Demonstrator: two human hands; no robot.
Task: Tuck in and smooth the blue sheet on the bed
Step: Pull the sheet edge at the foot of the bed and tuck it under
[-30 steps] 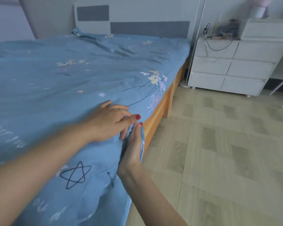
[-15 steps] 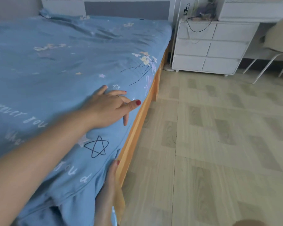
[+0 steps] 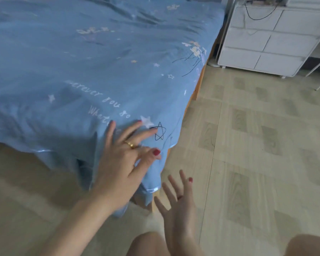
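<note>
Both hands blur; the white drawer unit at upper right is cut off by the frame's edge.

blue star-printed sheet, white drawers, red nails

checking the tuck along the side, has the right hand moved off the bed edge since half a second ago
Yes. The right hand now hangs open past the bed's foot corner, clear of the blue sheet and the wooden rail it was pressed against.
</note>
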